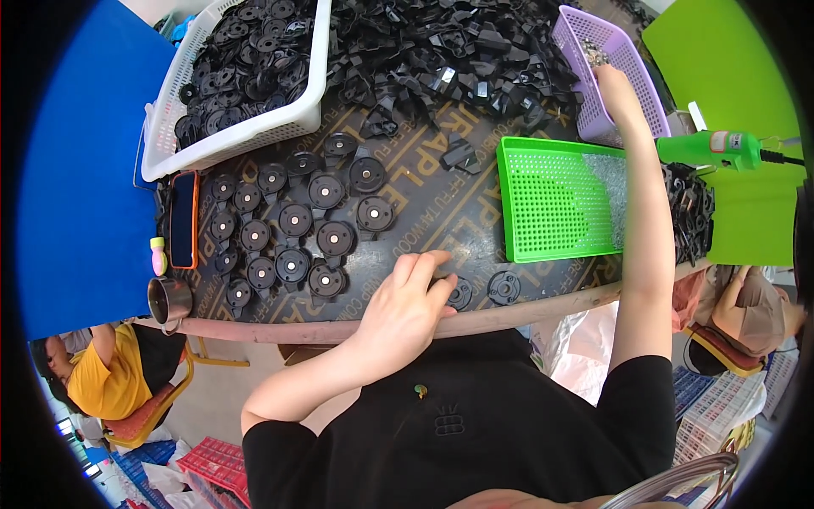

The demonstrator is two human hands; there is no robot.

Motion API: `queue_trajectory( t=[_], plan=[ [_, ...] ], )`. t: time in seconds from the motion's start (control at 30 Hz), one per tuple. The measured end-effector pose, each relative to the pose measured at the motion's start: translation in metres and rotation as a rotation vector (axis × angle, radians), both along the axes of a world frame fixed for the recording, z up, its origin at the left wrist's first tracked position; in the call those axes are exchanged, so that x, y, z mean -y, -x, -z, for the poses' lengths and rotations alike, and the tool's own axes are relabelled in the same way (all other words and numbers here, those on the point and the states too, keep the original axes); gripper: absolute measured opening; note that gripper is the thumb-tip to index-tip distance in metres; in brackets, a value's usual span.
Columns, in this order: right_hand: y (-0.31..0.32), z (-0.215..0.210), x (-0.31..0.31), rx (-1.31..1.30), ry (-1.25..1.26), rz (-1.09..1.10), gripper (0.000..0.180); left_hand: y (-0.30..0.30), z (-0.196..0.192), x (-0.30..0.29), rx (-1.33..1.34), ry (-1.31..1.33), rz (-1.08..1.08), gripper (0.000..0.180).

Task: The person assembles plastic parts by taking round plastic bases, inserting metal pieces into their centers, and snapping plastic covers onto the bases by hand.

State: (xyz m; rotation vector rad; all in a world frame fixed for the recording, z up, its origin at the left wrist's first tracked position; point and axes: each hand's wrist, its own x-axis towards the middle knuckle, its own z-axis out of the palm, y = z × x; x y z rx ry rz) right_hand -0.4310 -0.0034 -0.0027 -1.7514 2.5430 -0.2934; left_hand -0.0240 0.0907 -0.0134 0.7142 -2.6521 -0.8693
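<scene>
The right hand (617, 92) is down in the purple basket (598, 124) among small metal pieces (596, 53) — I'd judge the step to be picking 1 out; its fingertips are hidden, so I can't tell whether they pinch anything. The left hand (405, 307) rests at the table's near edge, fingers bent and slightly parted beside a black slotted disc (459, 293); whether they grip it, I can't tell. The next move seems to call for a fine pinch and a lift clear of the basket wall. Pale-centred discs (294, 219) stand in rows across the dark printed table (441, 199), near an orange-cased phone (184, 220). Behind, blue (85, 170) and green partitions (755, 225) flank the bench — 1 person in yellow (110, 377) sits beyond.
</scene>
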Motion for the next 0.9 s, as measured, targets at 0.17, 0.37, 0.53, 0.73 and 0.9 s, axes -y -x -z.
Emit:
queue_trajectory(
  t=[0.17,0.37,0.53,0.73,0.9],
  plan=[
    [-0.001,0.0,0.002,-0.013,-0.058,0.017,0.028,0.004,-0.004,0.003,0.02,-0.104,0.034,0.037],
    [0.003,0.004,0.001,-0.01,-0.006,0.057,0.024,0.007,-0.01,0.005,0.075,-0.054,0.059,0.043],
    [-0.009,-0.003,-0.001,-0.105,0.125,0.158,0.019,0.01,-0.007,0.003,0.099,-0.014,-0.141,0.049],
    [-0.014,-0.017,-0.009,-0.245,0.481,0.206,0.017,0.012,-0.015,0.017,0.123,-0.001,-0.046,0.038],
    [-0.099,-0.058,-0.039,0.718,0.394,-0.159,0.017,0.018,-0.015,0.036,-0.144,-0.712,-0.286,0.025]
  ],
)
